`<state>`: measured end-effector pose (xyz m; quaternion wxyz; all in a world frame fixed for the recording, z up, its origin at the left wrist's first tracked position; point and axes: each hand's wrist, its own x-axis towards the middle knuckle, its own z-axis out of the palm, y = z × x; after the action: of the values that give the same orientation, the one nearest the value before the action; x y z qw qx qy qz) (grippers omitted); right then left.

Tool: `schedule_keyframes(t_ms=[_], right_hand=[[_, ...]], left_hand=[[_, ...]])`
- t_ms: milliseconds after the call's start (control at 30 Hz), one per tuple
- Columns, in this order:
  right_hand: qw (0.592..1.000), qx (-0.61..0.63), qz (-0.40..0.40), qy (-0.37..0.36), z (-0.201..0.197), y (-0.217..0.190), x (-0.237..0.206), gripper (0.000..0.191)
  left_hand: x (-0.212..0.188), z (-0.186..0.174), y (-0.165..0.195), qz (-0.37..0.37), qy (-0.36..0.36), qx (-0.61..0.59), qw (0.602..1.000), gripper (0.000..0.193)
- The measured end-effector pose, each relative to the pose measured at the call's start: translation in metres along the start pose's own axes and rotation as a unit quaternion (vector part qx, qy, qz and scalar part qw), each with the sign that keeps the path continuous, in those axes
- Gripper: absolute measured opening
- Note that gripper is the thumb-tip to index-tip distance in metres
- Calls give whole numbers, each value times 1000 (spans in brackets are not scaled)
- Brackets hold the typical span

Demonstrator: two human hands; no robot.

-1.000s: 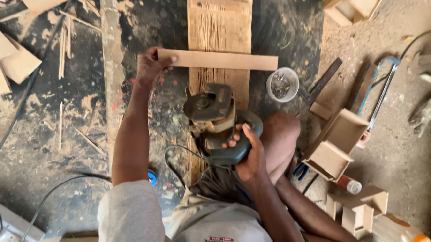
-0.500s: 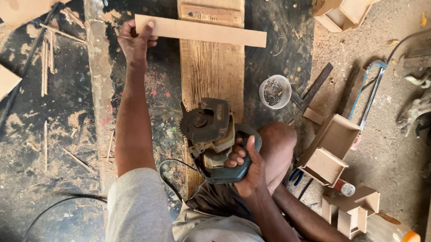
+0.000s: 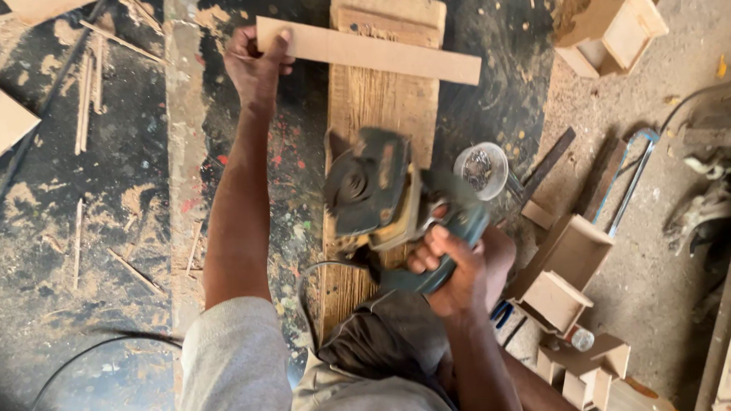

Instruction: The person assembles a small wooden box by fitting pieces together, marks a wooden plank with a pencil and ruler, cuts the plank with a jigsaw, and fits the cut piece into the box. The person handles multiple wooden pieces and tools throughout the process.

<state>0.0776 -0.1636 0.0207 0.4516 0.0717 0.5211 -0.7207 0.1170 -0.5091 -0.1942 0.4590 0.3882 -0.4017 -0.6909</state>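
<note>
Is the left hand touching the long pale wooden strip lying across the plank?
Touching. The head view shows the left hand gripping the end of the long pale wooden strip, thumb over its top face, while it lies across the rough wooden plank.

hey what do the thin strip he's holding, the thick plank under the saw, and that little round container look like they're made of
The strip in the left hand: pale, smooth, even-toned board, probably plywood or fibreboard. The plank: rough solid wood, with coarse streaky grain and a worn surface. The round container: clear and glossy, likely plastic, perhaps glass; small dark bits show through it. The right hand grips the saw.
</note>
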Motion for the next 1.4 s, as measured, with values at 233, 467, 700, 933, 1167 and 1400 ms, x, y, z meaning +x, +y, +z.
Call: schedule_keyframes(t_ms=[233,467,700,933,1167,1400], right_hand=[[979,-148,-129,-49,24,-12,76,30],[962,-190,-179,-83,42,-2,136,26],[942,-222,-218,-122,45,24,157,25],[936,-249,-227,-100,36,36,159,19],[943,-236,-234,-2,37,45,167,12],[939,-238,-247,-28,31,46,177,12]], left_hand=[[4,-5,-8,35,1,19,999,25],[7,-7,-8,30,10,27,999,26],[7,-12,-10,54,-8,18,998,26],[6,-15,-17,60,-26,74,995,35],[5,-14,-17,65,-16,69,995,45],[7,-16,-23,110,-10,123,986,61]])
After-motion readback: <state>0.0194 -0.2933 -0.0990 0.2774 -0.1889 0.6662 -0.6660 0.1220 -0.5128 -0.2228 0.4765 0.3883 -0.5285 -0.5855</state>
